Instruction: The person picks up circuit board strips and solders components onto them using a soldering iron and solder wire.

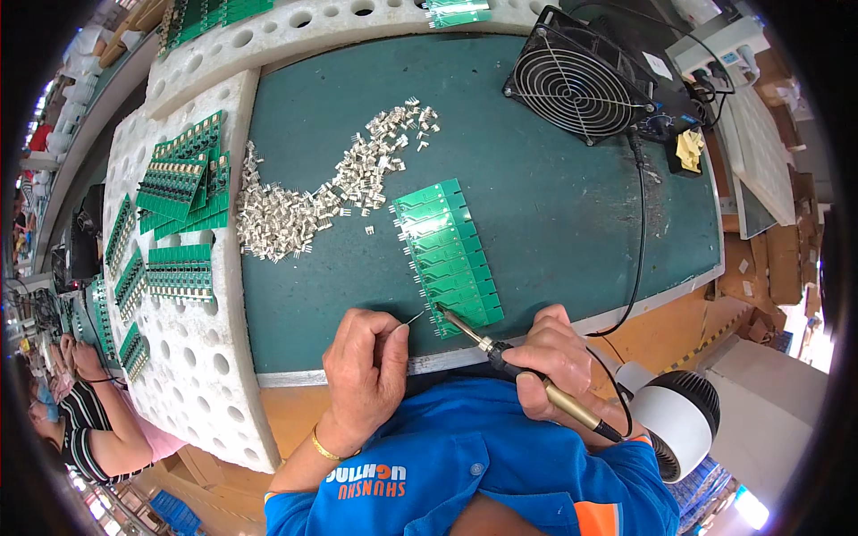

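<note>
My right hand (556, 362) is closed around a soldering iron (527, 371), whose tip touches the lower left edge of a green circuit board panel (450, 255). In my left hand (366, 366), thumb and forefinger pinch a thin solder wire (414, 317) that points at the same edge. The panel lies flat on the dark green work mat, with a row of small pins along its left side. Beyond it spreads a loose pile of small white connectors (281, 219). The exact joint under the iron's tip is too small to make out.
At left, a white foam board (228, 357) with holes carries several populated circuit boards (179, 179). A black fan (576, 89) stands at the back right, near a yellow sponge (689, 149). The iron's cord (642, 232) crosses the right side. A co-worker (98, 420) sits at far left.
</note>
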Demonstrator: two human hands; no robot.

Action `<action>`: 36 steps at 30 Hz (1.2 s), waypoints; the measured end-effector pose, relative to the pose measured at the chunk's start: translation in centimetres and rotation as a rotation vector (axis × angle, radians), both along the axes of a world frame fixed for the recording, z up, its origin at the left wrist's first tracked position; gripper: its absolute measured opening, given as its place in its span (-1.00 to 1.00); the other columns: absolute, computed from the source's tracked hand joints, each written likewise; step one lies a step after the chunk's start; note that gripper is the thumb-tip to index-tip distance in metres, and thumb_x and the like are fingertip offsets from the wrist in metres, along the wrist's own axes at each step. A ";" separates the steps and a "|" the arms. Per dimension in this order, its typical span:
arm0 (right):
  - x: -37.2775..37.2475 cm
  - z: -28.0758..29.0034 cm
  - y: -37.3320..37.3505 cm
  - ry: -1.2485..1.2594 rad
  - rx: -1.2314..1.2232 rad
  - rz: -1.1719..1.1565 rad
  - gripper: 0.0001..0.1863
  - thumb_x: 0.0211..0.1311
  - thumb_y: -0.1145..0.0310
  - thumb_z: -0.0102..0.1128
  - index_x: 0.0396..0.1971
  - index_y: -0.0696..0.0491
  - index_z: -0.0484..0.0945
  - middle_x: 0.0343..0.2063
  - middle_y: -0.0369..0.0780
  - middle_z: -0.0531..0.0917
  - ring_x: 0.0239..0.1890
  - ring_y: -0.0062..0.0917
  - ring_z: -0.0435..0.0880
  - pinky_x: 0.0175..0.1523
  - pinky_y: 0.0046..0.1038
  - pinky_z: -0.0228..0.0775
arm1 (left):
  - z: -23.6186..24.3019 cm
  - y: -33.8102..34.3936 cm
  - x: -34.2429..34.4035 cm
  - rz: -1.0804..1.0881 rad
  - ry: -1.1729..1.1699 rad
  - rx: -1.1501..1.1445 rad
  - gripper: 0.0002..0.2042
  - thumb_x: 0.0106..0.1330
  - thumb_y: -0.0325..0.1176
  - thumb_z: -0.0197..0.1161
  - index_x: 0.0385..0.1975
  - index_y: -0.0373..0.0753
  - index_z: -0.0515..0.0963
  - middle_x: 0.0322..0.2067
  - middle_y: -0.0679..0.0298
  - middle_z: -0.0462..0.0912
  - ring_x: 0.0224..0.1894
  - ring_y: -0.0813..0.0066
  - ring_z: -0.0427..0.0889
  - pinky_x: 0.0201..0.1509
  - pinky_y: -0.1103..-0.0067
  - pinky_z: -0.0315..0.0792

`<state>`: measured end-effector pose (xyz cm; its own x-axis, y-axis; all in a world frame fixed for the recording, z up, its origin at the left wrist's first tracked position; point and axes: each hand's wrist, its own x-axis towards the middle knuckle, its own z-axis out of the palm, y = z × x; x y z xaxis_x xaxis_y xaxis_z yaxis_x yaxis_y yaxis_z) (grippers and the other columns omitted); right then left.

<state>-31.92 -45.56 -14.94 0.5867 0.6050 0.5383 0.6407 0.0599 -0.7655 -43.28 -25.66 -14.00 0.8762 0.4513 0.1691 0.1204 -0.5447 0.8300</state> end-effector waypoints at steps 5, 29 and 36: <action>0.1 0.1 0.0 -0.029 -0.014 0.021 -0.83 0.15 0.37 0.27 -0.29 0.11 0.63 -0.62 -0.30 0.57 -0.62 -0.46 0.48 -0.35 -0.36 0.28 | 0.0 0.1 0.3 -0.016 0.005 0.031 -0.91 0.29 -0.57 0.28 -0.37 -0.32 0.48 -0.48 0.21 0.47 -0.52 0.42 0.44 -0.44 0.56 0.34; 0.9 1.2 -1.4 -0.085 -0.056 0.008 -0.81 0.16 0.37 0.27 -0.25 0.10 0.61 -0.61 -0.32 0.55 -0.59 -0.47 0.48 -0.32 -0.35 0.29 | -0.2 0.4 0.6 -0.056 0.009 0.083 -0.90 0.21 -0.59 0.34 -0.39 -0.33 0.52 -0.46 0.18 0.54 -0.49 0.35 0.53 -0.43 0.53 0.41; 0.3 0.3 -0.7 -0.055 -0.038 0.016 -0.81 0.13 0.38 0.28 -0.26 0.10 0.61 -0.62 -0.32 0.54 -0.62 -0.47 0.47 -0.35 -0.37 0.28 | -0.2 0.4 0.6 -0.057 0.000 0.096 -0.89 0.20 -0.60 0.35 -0.39 -0.32 0.53 -0.46 0.18 0.55 -0.47 0.34 0.54 -0.42 0.53 0.42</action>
